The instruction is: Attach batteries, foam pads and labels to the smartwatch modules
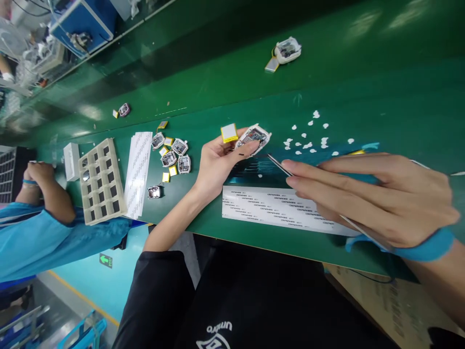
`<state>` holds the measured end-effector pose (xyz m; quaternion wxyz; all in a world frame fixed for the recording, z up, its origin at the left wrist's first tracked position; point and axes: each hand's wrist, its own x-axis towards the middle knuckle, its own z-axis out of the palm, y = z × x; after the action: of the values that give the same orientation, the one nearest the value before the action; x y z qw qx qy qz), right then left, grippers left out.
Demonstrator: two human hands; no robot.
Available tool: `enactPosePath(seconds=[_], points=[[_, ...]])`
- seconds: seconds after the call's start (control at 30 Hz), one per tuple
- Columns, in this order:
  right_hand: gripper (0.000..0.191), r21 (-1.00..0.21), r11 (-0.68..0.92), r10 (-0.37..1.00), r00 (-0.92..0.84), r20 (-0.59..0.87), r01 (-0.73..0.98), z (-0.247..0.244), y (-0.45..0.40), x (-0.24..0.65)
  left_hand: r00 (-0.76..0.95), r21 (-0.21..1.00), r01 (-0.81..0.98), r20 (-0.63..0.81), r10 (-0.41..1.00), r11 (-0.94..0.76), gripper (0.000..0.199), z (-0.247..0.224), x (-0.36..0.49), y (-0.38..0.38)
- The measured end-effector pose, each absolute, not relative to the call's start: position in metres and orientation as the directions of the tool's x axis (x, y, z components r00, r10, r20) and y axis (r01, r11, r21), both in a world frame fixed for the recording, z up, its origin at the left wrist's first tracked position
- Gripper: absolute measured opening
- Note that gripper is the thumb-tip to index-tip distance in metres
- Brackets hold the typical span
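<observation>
My left hand (221,162) is closed round an open white smartwatch case (256,138), its thumb pressing over the circuit board inside. A yellow-edged battery (229,132) sticks up beside the case, above my left fingers. My right hand (378,194) wears a blue wrist strap and pinches slim metal tweezers (279,165). Their tip points left, just short of the case and apart from it. Small white adhesive pieces (308,145) lie scattered on the bench beyond the tweezers. Below both hands is a white printed backing strip (269,206), partly covered by my right hand.
Several open watch cases (169,159) with batteries lie left of my left arm. Further left are printed sheets (138,174), a cream compartment tray (102,182) and a white box (71,161). Another case (287,50) sits at the back. A co-worker's arm (51,191) rests at the far left.
</observation>
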<state>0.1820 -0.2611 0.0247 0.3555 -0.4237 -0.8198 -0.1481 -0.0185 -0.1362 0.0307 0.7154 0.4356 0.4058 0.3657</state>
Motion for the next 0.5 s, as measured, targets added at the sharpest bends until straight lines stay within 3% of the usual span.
enactPosePath(seconds=[0.17,0.27,0.43,0.5], points=[[0.044,-0.049,0.653,0.542,-0.421,0.727,0.755,0.021,-0.260,0.178,0.382,0.908,-0.188,-0.284,0.880,0.375,0.029,0.033,-0.022,-0.137],[0.045,-0.034,0.635,0.546,-0.418,0.726,0.772,0.016,-0.262,0.175,0.379,0.891,-0.201,-0.312,0.871,0.407,0.040,0.035,-0.023,-0.141],[0.033,-0.321,0.368,0.803,-0.124,0.583,0.873,-0.008,-0.277,0.173,0.395,0.892,-0.162,-0.333,0.856,0.422,0.031,0.037,-0.021,-0.145],[0.032,-0.397,0.305,0.844,-0.053,0.534,0.866,-0.018,-0.284,0.171,0.393,0.891,-0.155,-0.341,0.854,0.427,0.027,0.037,-0.020,-0.146]])
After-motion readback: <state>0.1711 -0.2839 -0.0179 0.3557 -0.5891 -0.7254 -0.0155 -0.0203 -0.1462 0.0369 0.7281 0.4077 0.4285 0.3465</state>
